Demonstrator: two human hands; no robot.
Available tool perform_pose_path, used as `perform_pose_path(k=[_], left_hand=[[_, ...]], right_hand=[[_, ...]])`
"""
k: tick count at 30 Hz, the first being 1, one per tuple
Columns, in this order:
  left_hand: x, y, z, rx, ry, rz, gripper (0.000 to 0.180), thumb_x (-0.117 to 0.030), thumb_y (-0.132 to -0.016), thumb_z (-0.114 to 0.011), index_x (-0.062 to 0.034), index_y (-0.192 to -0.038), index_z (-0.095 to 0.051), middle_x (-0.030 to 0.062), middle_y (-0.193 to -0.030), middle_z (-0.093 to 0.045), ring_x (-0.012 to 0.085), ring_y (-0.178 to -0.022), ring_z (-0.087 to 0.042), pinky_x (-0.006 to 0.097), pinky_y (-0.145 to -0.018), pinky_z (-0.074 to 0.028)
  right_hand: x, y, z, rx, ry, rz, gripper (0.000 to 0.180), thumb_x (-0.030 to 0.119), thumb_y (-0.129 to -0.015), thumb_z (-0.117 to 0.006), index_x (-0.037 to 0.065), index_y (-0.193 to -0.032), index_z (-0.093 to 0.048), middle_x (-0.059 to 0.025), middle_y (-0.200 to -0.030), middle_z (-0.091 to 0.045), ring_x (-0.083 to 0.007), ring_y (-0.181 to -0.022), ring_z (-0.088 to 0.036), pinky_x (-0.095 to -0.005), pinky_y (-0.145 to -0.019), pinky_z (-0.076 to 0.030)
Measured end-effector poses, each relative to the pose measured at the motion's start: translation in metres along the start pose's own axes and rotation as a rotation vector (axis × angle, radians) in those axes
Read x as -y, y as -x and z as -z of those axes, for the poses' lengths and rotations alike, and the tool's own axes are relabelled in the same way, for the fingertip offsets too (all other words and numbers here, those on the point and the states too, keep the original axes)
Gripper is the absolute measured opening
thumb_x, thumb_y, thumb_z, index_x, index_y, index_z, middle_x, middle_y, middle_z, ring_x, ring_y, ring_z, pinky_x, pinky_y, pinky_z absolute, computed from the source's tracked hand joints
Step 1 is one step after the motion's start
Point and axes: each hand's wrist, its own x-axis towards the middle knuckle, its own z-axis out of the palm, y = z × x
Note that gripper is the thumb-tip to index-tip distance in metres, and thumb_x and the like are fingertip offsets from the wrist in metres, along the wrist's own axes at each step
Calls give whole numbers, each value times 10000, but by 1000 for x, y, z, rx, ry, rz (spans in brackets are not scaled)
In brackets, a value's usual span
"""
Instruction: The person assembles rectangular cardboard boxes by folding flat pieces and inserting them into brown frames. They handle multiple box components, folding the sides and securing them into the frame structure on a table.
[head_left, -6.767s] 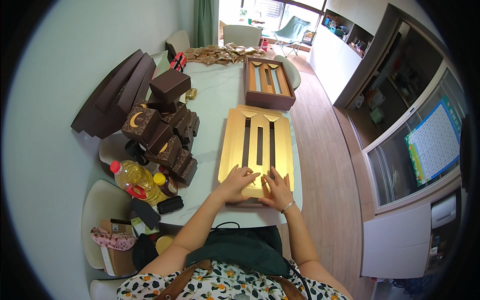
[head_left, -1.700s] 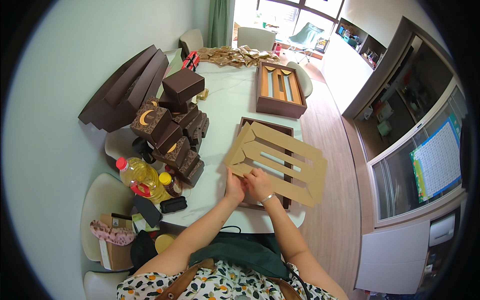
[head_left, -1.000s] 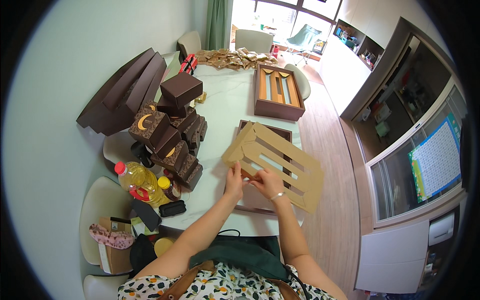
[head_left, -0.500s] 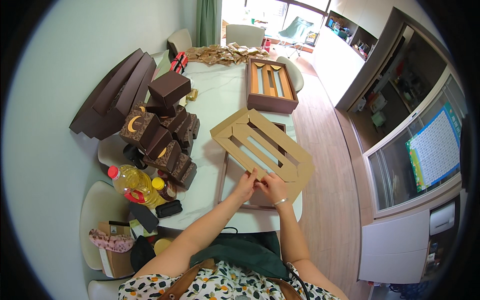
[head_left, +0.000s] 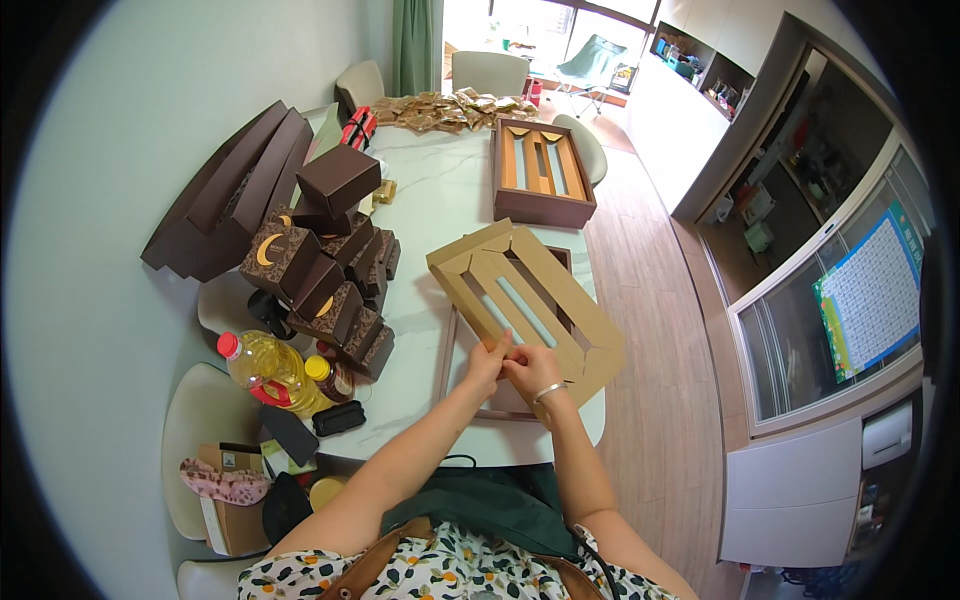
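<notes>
Both hands, left hand [head_left: 487, 362] and right hand [head_left: 533, 370], pinch in a closed grip the near corner of a tan slotted cardboard insert [head_left: 530, 300], tilted above a brown tray [head_left: 470, 395] on the white counter [head_left: 440, 210].

two hands [head_left: 487, 365] at frame centre; one tan slotted insert [head_left: 525, 295]; two brown trays [head_left: 540, 185]; two oil bottles [head_left: 265, 365] lower left; small boxes uncountable.

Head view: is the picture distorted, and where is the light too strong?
Head view: fisheye bending curves the floorboards and wall toward the dark round rim; daylight overexposes the window at the top; the hands, left and right, and the tan cardboard insert stay sharp.
</notes>
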Motion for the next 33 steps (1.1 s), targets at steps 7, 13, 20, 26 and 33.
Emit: perform_pose_path(k=[7,13,20,26,33], left_hand=[[-15,-1,9,49,42,18,476,-509,-905,-573,-70,-1087,-537,72,-941,-642,183,-789,-645,355,-671,-546],[-7,8,8,244,98,79,455,-536,-923,-522,-108,-1072,-566,23,-907,-645,146,-771,-632,326,-653,-537],[-11,6,12,292,-4,98,591,-611,-923,-425,-102,-1204,-533,55,-1034,-637,166,-883,-629,348,-733,-534],[-40,-6,18,330,219,101,831,-736,-874,-231,-73,-1329,-443,145,-1210,-599,225,-909,-626,383,-822,-543],[-39,-4,22,326,466,140,708,-650,-947,-215,-87,-1308,-447,146,-1214,-578,258,-1018,-578,419,-916,-491]], right_hand=[[11,11,10,73,88,9,218,219,-733,-731,9,-773,-688,-143,-679,-665,-261,-600,-640,-349,-583,-503],[0,2,6,62,176,35,221,220,-749,-711,5,-800,-699,-181,-715,-658,-311,-628,-640,-377,-617,-511],[17,1,26,146,-244,55,210,186,-740,-738,10,-838,-676,-137,-741,-655,-302,-669,-632,-375,-650,-515],[4,37,58,130,109,453,358,172,-697,-762,93,-1018,-625,-89,-1080,-603,-306,-1034,-563,-405,-864,-459],[-4,36,15,-105,410,582,370,97,-664,-719,145,-1020,-626,-39,-1021,-588,-238,-990,-556,-391,-854,-430]])
